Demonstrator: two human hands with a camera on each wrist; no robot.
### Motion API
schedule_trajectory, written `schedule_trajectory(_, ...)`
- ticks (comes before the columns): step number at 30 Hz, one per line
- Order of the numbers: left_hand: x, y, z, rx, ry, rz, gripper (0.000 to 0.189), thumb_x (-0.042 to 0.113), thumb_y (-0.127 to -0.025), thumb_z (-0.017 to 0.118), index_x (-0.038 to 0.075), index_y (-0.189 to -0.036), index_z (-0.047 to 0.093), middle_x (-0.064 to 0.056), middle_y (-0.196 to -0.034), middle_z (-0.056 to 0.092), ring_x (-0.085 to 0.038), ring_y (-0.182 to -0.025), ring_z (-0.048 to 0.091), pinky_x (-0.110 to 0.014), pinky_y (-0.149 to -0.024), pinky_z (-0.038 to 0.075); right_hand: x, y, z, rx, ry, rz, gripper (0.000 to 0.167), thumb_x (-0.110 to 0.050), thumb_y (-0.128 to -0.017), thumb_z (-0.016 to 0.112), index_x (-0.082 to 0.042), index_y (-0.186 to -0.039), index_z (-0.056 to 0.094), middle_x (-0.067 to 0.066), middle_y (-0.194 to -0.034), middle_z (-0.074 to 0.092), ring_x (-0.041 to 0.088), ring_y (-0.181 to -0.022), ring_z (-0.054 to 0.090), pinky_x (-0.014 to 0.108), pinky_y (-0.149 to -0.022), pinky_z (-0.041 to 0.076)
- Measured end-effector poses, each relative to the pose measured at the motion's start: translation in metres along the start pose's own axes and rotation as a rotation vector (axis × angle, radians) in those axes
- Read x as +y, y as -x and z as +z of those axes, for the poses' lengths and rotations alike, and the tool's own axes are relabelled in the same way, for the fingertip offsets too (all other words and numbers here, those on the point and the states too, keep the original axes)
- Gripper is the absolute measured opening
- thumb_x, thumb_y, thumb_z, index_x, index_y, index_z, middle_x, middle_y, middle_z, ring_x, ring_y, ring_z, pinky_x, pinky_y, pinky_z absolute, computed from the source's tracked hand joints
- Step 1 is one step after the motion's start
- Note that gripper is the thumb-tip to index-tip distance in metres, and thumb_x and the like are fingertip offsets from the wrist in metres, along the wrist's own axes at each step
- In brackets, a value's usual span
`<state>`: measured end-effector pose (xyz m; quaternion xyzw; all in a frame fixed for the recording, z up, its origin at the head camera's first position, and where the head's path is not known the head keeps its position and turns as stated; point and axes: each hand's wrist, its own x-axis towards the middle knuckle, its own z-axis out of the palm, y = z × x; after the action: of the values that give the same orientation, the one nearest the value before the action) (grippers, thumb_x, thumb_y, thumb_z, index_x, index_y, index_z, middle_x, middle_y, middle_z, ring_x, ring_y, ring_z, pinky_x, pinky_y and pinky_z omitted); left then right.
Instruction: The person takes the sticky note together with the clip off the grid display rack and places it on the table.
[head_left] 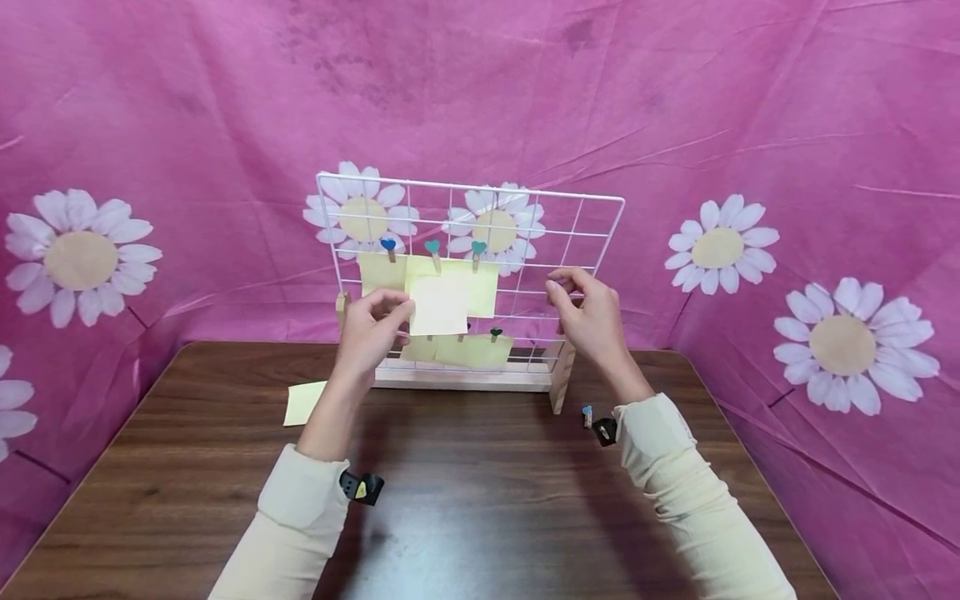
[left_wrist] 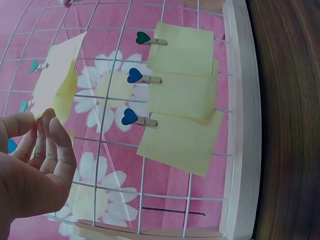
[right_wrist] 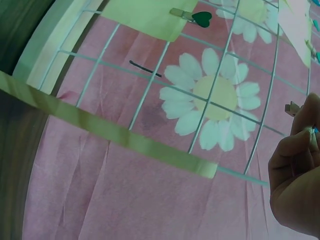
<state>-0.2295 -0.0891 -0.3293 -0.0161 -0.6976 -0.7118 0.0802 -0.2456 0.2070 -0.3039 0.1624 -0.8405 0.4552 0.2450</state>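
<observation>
My left hand [head_left: 372, 332] pinches a pale yellow paper note [head_left: 438, 306] by its left edge, in front of a white wire grid [head_left: 517, 293]. In the left wrist view, the fingers and thumb meet at that note's [left_wrist: 54, 72] corner. At the grid's right side, my right hand [head_left: 596, 315] pinches a small wooden clothespin [right_wrist: 292, 108]; a bit of blue shows between the fingers. Behind the held note hang yellow notes [head_left: 382, 271] under heart-topped clothespins [head_left: 478, 252]. Lower down, another row of notes [left_wrist: 181, 95] is clipped by clothespins with blue and green hearts.
Wooden feet [head_left: 560, 385] and a bottom bar hold the grid upright on a brown table [head_left: 465, 475]. A loose yellow note [head_left: 302, 404] lies at the left. By the right sleeve lies a blue-topped clothespin [head_left: 587, 417]. Pink daisy-patterned cloth [head_left: 480, 92] surrounds the table.
</observation>
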Motion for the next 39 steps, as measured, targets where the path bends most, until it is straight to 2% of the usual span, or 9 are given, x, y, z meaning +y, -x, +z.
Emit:
schedule_trajectory(3,-0.001,0.001,-0.003,0.010,-0.002,-0.002,0.021,0.007,-0.095,0.067,-0.007,-0.110,0.067,-0.004,-0.082,0.061,-0.014,-0.071,0.061,-0.029,-0.064,0.061,0.003,0.003,-0.002,0.006,-0.001,0.002,0.017,-0.011,-0.101,0.064,0.002,-0.111,0.069,0.013,-0.081,0.068,0.030,-0.044,0.058,0.022,-0.036,0.046)
schedule_trajectory(8,-0.004,0.003,-0.009,0.020,-0.002,-0.006,0.022,0.007,-0.096,0.065,-0.008,-0.112,0.066,-0.003,-0.083,0.060,-0.011,-0.071,0.060,-0.025,-0.064,0.061,0.009,0.011,-0.004,0.010,-0.004,0.013,0.017,-0.009,-0.100,0.065,0.004,-0.110,0.069,0.018,-0.080,0.068,0.015,-0.041,0.055,0.022,-0.035,0.044)
schedule_trajectory(11,-0.006,0.004,-0.012,0.027,0.004,-0.013,0.022,0.007,-0.096,0.064,-0.008,-0.113,0.066,-0.003,-0.084,0.059,-0.010,-0.071,0.060,-0.026,-0.066,0.061,0.013,0.017,-0.005,0.000,0.012,0.025,0.018,-0.010,-0.100,0.065,0.004,-0.110,0.069,0.017,-0.080,0.068,0.013,-0.041,0.056,0.022,-0.036,0.046)
schedule_trajectory(16,-0.009,0.003,-0.015,0.047,-0.001,-0.028,0.022,0.007,-0.096,0.064,-0.006,-0.112,0.066,-0.002,-0.085,0.060,-0.010,-0.072,0.060,-0.028,-0.066,0.062,0.019,0.023,-0.005,-0.006,0.015,0.051,0.018,-0.012,-0.100,0.064,0.001,-0.110,0.070,0.014,-0.079,0.069,0.018,-0.042,0.059,0.021,-0.036,0.044)
schedule_trajectory(23,-0.017,0.005,-0.022,0.057,0.029,-0.052,0.020,0.005,-0.095,0.064,-0.008,-0.111,0.065,-0.003,-0.082,0.059,-0.012,-0.070,0.058,-0.023,-0.058,0.058,0.027,0.030,-0.007,0.014,0.015,0.067,0.017,-0.009,-0.100,0.064,0.003,-0.110,0.069,0.017,-0.080,0.070,0.023,-0.045,0.060,0.021,-0.040,0.049)
schedule_trajectory(27,-0.021,0.006,-0.024,0.064,0.026,-0.063,0.022,0.005,-0.095,0.063,-0.009,-0.112,0.064,0.000,-0.084,0.059,-0.011,-0.072,0.058,-0.025,-0.061,0.060,0.032,0.034,-0.007,0.016,0.011,0.079,0.017,-0.009,-0.100,0.064,0.004,-0.109,0.069,0.017,-0.079,0.069,0.021,-0.044,0.059,0.023,-0.039,0.050)
schedule_trajectory(33,-0.024,0.009,-0.029,0.080,0.004,-0.077,0.023,0.006,-0.095,0.064,-0.008,-0.113,0.065,0.000,-0.086,0.060,-0.009,-0.073,0.058,-0.024,-0.062,0.060,0.038,0.039,-0.007,0.014,0.005,0.090,0.017,-0.009,-0.100,0.064,0.005,-0.107,0.069,0.018,-0.077,0.067,0.028,-0.043,0.060,0.020,-0.037,0.047)
schedule_trajectory(39,-0.027,0.011,-0.035,0.077,-0.022,-0.099,0.024,0.008,-0.096,0.064,-0.007,-0.114,0.064,0.000,-0.085,0.061,-0.010,-0.075,0.058,-0.025,-0.064,0.061,0.042,0.044,-0.008,0.021,0.009,0.097,0.017,-0.009,-0.100,0.065,0.006,-0.106,0.070,0.019,-0.078,0.068,0.013,-0.041,0.057,0.019,-0.037,0.046)
